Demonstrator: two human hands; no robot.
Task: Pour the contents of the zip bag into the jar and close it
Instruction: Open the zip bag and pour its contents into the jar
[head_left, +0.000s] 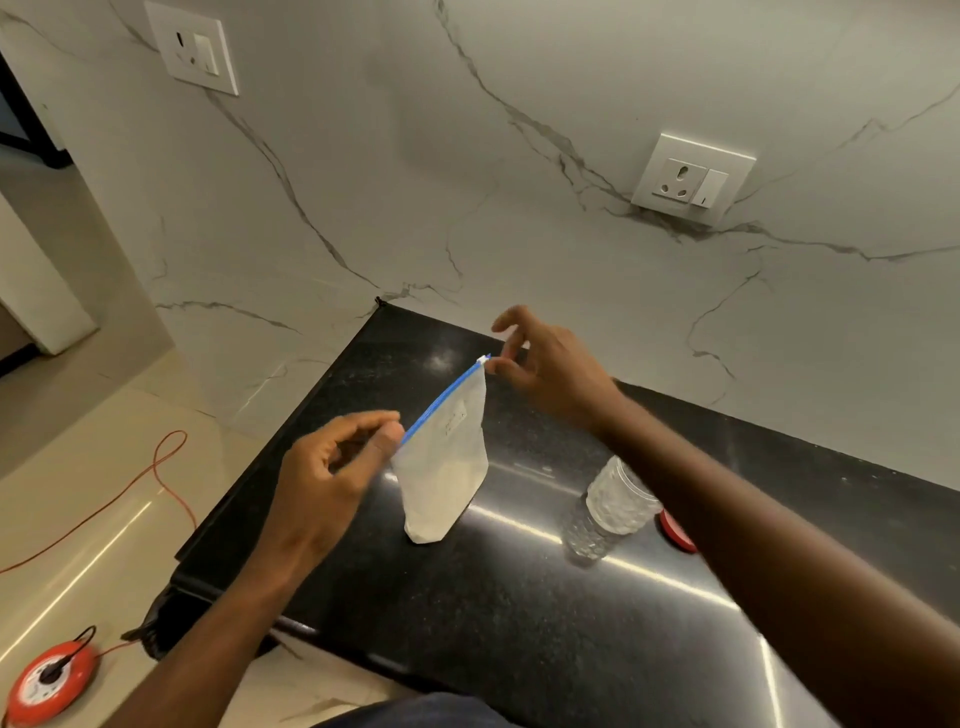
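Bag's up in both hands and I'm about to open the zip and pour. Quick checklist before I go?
1. Zip bag held at both top corners, by the left hand and the right hand: ok.
2. White slider pinched by the right fingers: ok.
3. Blue zip opened: cannot tell.
4. Jar uncapped, red lid lying beside it: ok.
5. Jar upright on the counter: ok.
6. Bag over the jar mouth: not ok, it is off to the left.

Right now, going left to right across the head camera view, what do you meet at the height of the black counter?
Red extension reel on the floor → left hand pinching the bag's near corner → zip bag → clear jar → red lid, partly hidden behind the right forearm.
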